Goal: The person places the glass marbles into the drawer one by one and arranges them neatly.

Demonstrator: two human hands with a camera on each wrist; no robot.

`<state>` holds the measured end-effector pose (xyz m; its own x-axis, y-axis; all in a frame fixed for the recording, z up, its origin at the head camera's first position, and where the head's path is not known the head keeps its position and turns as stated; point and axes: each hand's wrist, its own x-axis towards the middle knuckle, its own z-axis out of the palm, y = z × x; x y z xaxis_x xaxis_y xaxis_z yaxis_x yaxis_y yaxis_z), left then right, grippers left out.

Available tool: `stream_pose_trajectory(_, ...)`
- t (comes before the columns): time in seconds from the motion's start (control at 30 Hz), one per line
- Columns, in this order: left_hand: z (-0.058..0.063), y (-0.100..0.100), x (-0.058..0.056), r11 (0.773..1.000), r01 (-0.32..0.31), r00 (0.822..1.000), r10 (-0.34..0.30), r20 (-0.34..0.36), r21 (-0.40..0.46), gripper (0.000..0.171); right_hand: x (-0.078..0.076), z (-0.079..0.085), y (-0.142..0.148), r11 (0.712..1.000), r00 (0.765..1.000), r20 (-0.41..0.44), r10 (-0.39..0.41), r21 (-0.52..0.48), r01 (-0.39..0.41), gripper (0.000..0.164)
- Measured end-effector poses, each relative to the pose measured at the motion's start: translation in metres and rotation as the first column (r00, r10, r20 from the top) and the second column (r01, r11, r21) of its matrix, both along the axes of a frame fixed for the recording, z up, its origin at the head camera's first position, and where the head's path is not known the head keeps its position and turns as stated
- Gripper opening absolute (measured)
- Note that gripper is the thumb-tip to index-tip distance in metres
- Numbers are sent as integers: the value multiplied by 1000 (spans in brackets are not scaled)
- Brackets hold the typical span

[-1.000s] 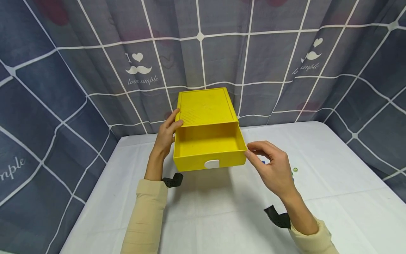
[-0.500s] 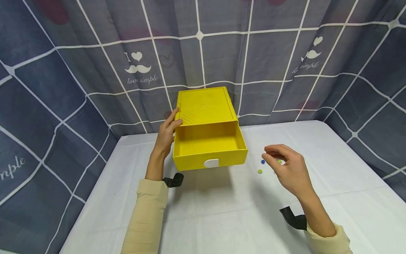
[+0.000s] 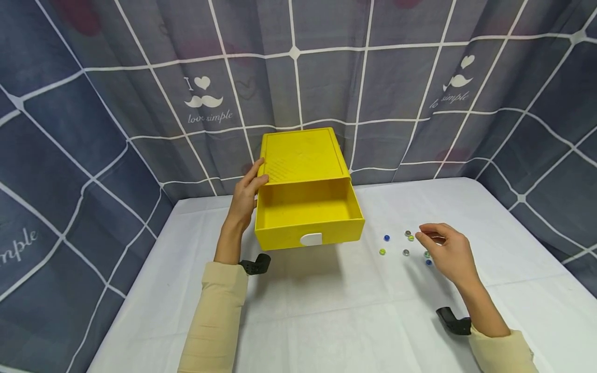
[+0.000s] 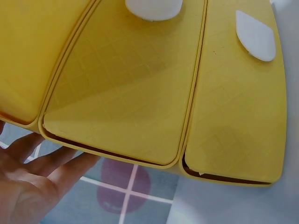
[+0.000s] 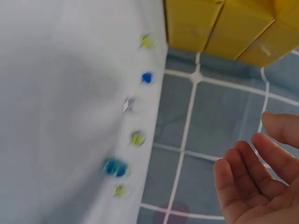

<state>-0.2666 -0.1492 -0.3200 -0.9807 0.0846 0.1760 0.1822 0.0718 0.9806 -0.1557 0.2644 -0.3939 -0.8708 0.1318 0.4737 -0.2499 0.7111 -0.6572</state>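
A yellow drawer cabinet [image 3: 303,155] stands near the back of the table, its top drawer [image 3: 298,236] pulled out with bare yellow floor showing. My left hand [image 3: 242,199] rests on the cabinet's left side, thumb at the top front edge. In the left wrist view its fingers [image 4: 70,170] lie straight along the side, beside the lower drawers [image 4: 121,88]. Off to the right, my right hand [image 3: 449,254] hovers over the table near the glass marbles, fingers loosely curved and holding nothing. Among them are a blue marble [image 3: 386,238], a yellow-green marble [image 3: 382,252] and a clear marble [image 3: 406,253].
A white cloth covers the table [image 3: 308,321]. Behind and beside it hangs a grey-blue curtain [image 3: 326,93] with white grid lines. Another blue marble [image 3: 428,262] lies below the right hand. White handles [image 4: 256,36] stick out from the drawer fronts.
My right hand has left the drawer's right front corner and moved right, over the marbles, uncovering several of them. My left hand and the cabinet stay in place.
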Motion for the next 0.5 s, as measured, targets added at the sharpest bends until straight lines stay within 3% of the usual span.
stream_pose_trajectory(0.23,0,1,1,1000,-10,1000,10,-2,-5,59,-1,-10,23,996,997,74,-32,81,26,27)
stream_pose_trajectory(0.5,0,0,0,1000,5,1000,-5,0,26,59,-2,-23,38,994,990,125,-61,97,49,28)
